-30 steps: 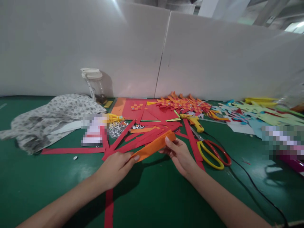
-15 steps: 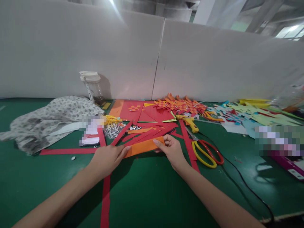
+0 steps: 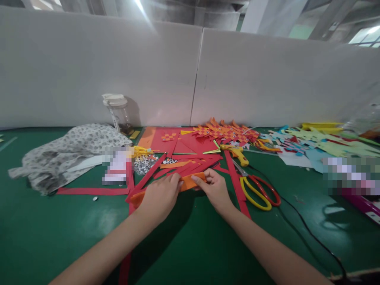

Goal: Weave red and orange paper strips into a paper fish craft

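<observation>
An orange paper strip [image 3: 188, 183] stretches between my hands above the green table. My left hand [image 3: 160, 196] is closed on it near the middle, and the strip's far end sticks out on the left of that hand. My right hand [image 3: 216, 188] pinches the right end between thumb and fingers. Red paper strips [image 3: 92, 191] lie on the table to the left and just beyond my hands. Right of my right hand rest scissors [image 3: 257, 194] with one yellow and one red handle loop.
A yellow glue gun [image 3: 237, 153] with a black cord [image 3: 299, 217] lies behind the scissors. Woven orange-red paper fish [image 3: 219, 130] are piled at the back. Googly eyes [image 3: 145, 164], a patterned cloth [image 3: 74, 146] and a lidded bottle [image 3: 117, 113] are on the left; paper scraps [image 3: 297, 144] on the right.
My left hand has slid right along the orange strip, closer to my right hand, and the strip's left end now shows behind it. My right hand has hardly moved.
</observation>
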`<state>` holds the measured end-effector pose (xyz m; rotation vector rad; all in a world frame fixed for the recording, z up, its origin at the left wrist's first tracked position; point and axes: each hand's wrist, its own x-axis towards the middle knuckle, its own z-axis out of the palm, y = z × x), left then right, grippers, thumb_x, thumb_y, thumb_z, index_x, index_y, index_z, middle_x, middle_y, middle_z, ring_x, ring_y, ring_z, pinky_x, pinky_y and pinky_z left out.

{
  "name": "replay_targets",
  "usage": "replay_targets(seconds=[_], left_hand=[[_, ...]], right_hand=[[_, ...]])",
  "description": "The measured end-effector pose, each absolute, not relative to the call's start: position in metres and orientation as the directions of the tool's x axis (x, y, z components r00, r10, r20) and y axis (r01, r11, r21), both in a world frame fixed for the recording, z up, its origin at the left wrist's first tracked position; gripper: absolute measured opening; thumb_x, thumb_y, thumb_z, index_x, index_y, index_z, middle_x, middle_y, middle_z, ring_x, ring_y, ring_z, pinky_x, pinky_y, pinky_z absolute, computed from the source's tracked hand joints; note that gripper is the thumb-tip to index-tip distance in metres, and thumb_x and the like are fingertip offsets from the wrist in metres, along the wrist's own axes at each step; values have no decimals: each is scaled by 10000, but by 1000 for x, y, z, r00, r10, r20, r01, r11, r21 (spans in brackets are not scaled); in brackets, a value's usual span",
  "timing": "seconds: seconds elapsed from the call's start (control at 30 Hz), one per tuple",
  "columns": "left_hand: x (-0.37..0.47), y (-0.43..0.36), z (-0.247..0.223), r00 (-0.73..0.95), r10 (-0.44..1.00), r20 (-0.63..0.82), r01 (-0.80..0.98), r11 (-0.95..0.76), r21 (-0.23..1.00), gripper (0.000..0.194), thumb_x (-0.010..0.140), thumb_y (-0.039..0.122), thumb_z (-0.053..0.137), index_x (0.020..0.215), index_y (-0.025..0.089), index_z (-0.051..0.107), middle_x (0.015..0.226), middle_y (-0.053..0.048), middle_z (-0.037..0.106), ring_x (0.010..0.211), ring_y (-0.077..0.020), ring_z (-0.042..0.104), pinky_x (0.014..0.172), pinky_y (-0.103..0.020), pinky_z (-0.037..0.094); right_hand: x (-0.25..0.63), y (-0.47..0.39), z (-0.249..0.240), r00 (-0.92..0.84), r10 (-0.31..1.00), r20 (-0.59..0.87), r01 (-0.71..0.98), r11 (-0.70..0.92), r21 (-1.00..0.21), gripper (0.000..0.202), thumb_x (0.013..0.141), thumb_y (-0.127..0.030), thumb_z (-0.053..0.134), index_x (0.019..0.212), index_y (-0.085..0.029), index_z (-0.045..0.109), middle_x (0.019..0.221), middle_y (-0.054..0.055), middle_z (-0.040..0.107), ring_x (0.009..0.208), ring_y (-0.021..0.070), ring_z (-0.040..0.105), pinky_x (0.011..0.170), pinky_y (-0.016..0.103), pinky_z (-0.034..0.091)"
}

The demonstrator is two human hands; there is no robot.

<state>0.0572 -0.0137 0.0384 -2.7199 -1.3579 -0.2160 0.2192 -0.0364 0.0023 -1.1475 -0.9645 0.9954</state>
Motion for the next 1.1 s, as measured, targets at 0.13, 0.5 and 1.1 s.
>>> replay_targets(seconds=[0.13, 0.5, 1.1], left_hand=[[65, -11, 30, 562, 799, 212, 826, -556, -92, 237, 957, 226, 299, 888, 159, 515, 722, -79, 650, 636, -220, 639, 498, -258, 377], [55, 0, 13, 640, 727, 248, 763, -638, -101, 277, 967, 254, 281, 825, 164, 502, 695, -60, 632, 656, -192, 629, 507, -239, 351], [48, 1, 19, 628, 724, 285, 769, -634, -82, 344, 971, 255, 236, 824, 162, 533, 665, -66, 612, 627, -202, 603, 479, -256, 313]], right_hand=[[221, -34, -1, 248, 967, 64, -150, 104, -983, 354, 619, -440, 772, 636, -195, 517, 579, -36, 589, 523, 137, 593, 555, 292, 551], [222, -37, -1, 85, 992, 90, -68, 96, -993, 397, 574, -318, 810, 724, -213, 457, 625, -41, 631, 590, 155, 637, 575, 258, 497], [226, -36, 4, 71, 997, 20, -167, 32, -985, 342, 608, -371, 785, 829, -188, 600, 666, -9, 706, 601, 178, 689, 650, 305, 566]])
